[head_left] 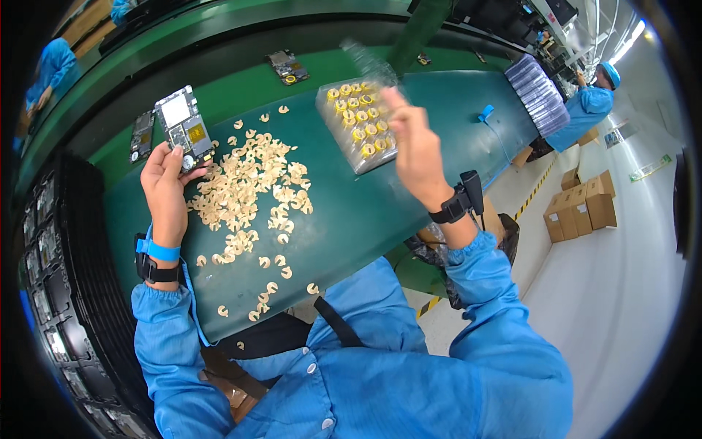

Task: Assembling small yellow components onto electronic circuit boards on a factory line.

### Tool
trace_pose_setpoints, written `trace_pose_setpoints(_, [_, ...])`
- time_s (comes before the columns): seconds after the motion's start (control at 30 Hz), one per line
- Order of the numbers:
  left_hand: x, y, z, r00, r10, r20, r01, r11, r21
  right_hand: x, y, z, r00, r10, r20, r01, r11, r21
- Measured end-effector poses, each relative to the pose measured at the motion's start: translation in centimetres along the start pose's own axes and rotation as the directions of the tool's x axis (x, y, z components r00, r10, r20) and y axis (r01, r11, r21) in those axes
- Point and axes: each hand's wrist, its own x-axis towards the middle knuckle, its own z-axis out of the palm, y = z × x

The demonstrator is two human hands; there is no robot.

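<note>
Head view: my left hand [165, 173] grasps a black rectangular circuit board [184, 126] at ten o'clock; my right hand [417, 143], at one o'clock, blurs; I cannot tell its grip.

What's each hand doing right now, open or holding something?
Left hand: closed, holding a printed circuit board.
Right hand: fingers curled but blurred; whether it grips the clear plastic piece cannot be told.
</note>
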Motion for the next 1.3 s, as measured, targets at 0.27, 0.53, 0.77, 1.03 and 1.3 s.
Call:
trace_pose_setpoints(0.27, [0.0, -0.1, -0.2, 1.0, 0.015, -0.006, -0.014, 1.0, 0.019, -0.7, -1.1, -0.1, 0.988, 0.114, -0.108, -0.1, 0.987, 0.126])
trace_pose_setpoints(0.53, [0.1, -0.1, 0.0, 1.0, -0.005, 0.004, 0.005, 0.999, 0.033, -1.3, -0.9, -0.8, 0.998, 0.067, -0.016, -0.066, 0.996, 0.06])
trace_pose_setpoints(0.77, [-0.1, 0.0, -0.4, 1.0, 0.0, 0.005, 0.0, 1.0, 0.02, -1.3, -0.3, -1.7, 0.996, 0.061, 0.063, -0.062, 0.998, 0.013])
trace_pose_setpoints(1.03, [-0.1, -0.3, -0.5, 1.0, -0.01, 0.0, 0.01, 1.0, 0.023, -0.9, 1.0, -6.9, 0.857, 0.479, -0.192, -0.233, 0.691, 0.684])
trace_pose_setpoints(1.3, [0.0, -0.4, -0.5, 1.0, -0.004, 0.017, 0.004, 0.999, 0.035, -1.0, 0.9, -9.0, 0.814, 0.443, -0.374, -0.168, 0.798, 0.579])
